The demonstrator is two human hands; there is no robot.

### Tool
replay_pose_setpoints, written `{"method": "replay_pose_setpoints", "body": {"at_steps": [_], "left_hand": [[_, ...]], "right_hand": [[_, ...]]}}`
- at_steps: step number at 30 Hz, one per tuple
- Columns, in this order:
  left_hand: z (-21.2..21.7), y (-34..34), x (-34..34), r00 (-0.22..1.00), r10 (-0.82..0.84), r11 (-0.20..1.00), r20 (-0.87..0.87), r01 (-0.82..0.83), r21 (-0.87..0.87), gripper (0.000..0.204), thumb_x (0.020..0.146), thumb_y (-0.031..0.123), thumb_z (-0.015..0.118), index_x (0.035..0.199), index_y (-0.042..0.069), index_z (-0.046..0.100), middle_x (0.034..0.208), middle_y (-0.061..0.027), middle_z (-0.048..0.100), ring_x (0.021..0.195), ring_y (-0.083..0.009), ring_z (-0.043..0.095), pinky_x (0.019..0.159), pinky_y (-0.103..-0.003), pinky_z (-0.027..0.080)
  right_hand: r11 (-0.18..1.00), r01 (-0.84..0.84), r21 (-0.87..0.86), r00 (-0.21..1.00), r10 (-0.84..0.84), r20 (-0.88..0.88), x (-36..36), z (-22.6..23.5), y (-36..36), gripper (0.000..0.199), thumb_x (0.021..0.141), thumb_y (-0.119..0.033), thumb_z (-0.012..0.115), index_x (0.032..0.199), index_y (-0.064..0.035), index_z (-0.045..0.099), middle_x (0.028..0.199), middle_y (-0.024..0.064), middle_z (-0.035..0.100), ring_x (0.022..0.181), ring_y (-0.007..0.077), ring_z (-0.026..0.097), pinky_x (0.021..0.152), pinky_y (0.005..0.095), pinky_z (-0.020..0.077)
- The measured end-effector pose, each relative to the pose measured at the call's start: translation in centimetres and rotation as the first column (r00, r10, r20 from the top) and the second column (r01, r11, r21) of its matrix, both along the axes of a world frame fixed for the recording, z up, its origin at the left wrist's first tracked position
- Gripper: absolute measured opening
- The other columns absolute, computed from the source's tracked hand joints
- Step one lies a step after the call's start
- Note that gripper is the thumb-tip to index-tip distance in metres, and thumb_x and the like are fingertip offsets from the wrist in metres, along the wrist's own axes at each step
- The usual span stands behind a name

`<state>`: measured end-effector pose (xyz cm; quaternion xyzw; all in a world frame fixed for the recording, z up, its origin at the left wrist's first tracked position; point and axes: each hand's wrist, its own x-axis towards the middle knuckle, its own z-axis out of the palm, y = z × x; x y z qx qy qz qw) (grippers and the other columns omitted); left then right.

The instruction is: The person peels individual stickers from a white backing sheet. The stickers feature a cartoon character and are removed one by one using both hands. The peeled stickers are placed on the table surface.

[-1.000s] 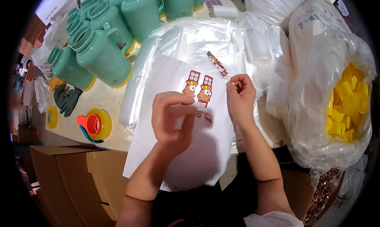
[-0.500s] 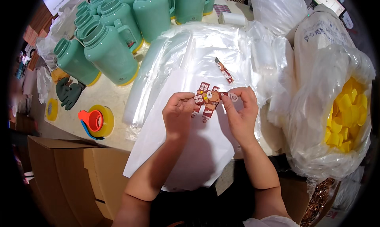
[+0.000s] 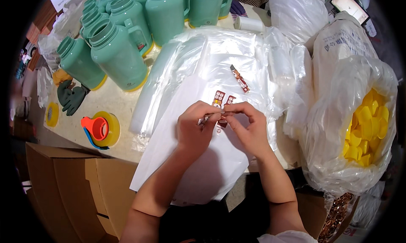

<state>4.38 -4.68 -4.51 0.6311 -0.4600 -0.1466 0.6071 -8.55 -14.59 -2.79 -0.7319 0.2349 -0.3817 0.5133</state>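
Beige table [image 3: 108,101]: green jugs [image 3: 116,56], tape dispenser [image 3: 101,129], gloves [image 3: 71,97], plastic sheets [image 3: 220,56].

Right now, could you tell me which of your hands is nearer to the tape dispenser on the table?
Left. The left hand is on the white sheet, on the side toward the tape dispenser; the right hand sits beyond it, farther away.

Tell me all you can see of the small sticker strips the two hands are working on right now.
The sticker strips are small, narrow paper pieces printed in red, brown and white. They lie side by side over a white sheet on the stacked clear plastic bags. Their lower ends are hidden where the left hand and right hand meet and pinch them with the fingertips. A third, similar strip lies apart, tilted, farther up the bags. Their print is too small to make out.
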Motion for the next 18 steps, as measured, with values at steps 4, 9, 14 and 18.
{"method": "replay_pose_setpoints", "body": {"at_steps": [4,9,14,18], "left_hand": [[-0.7,-0.6,-0.7,0.7,-0.061,0.998,-0.711,0.029,-0.056,0.01,0.089,0.002,0.063,0.098,-0.002,0.064,0.083,-0.0059,0.067,0.072,-0.0087,0.061,0.063,-0.021,0.048],[-1.7,-1.2,0.1,0.586,0.002,0.997,-0.81,0.065,0.05,0.013,0.091,0.008,0.063,0.1,-0.002,0.063,0.084,-0.0058,0.067,0.072,-0.0078,0.061,0.064,-0.021,0.049],[-2.4,-1.5,0.4,0.522,-0.02,0.994,-0.853,0.105,0.041,0.013,0.092,0.008,0.062,0.101,-0.002,0.062,0.086,-0.0059,0.067,0.073,-0.0084,0.061,0.067,-0.022,0.051],[-2.2,-1.6,0.6,0.479,-0.044,0.997,-0.877,0.082,-0.006,0.012,0.092,0.008,0.062,0.099,-0.003,0.063,0.085,-0.0058,0.067,0.072,-0.0083,0.061,0.065,-0.022,0.05]], "right_hand": [[0.956,0.273,0.107,0.956,-0.257,-0.14,0.3,-1.6,-4.1,0.014,0.086,-0.005,0.066,0.098,0.0014,0.065,0.09,0.0084,0.067,0.08,0.0127,0.063,0.072,0.027,0.0501],[0.854,0.164,-0.494,0.772,-0.423,-0.475,3.4,-3.2,-9.4,0.014,0.081,-0.01,0.063,0.091,-0.0001,0.066,0.09,0.0172,0.066,0.077,0.0326,0.064,0.071,0.0415,0.0502],[0.802,0.162,-0.575,0.666,-0.519,-0.535,3.7,-4.0,-12.0,0.017,0.083,-0.012,0.059,0.091,0.0013,0.067,0.085,0.0185,0.067,0.078,0.0383,0.064,0.072,0.0458,0.0493],[0.904,0.309,-0.296,0.905,-0.375,-0.2,2.3,-1.8,-10.6,0.015,0.093,-0.013,0.056,0.095,0.0004,0.061,0.077,0.0122,0.066,0.065,0.0207,0.061,0.061,0.0351,0.0482]]}}
